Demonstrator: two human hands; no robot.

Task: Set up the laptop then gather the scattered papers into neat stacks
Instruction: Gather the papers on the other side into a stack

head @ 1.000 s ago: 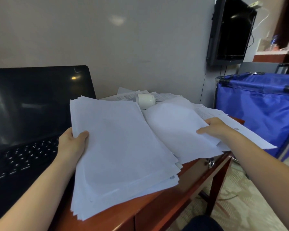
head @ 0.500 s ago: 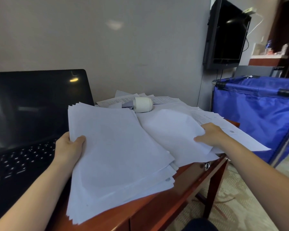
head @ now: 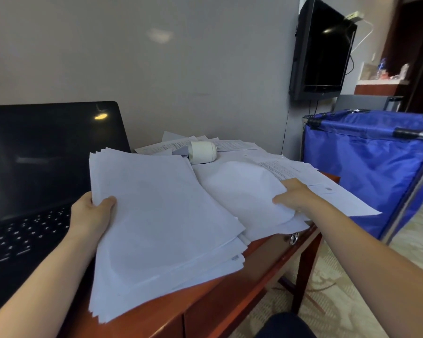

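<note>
A black laptop (head: 42,167) stands open at the left of the wooden desk (head: 232,279), its screen dark. My left hand (head: 91,215) grips the left edge of a thick stack of white papers (head: 156,228), thumb on top. The stack lies slanted and hangs over the desk's front edge. To its right, my right hand (head: 294,195) pinches the edge of a bowed white sheet (head: 242,193) lying on more scattered papers (head: 291,169). Printed sheets (head: 232,145) lie further back by the wall.
A white cylinder (head: 203,152) lies on its side among the back papers. A blue fabric cart (head: 366,167) stands right of the desk. A black TV (head: 322,50) hangs on the wall. Patterned carpet (head: 340,289) lies below.
My right hand has drawn the loose sheet leftward toward the stack, so the sheet now bows upward. The left hand keeps its grip on the stack.
</note>
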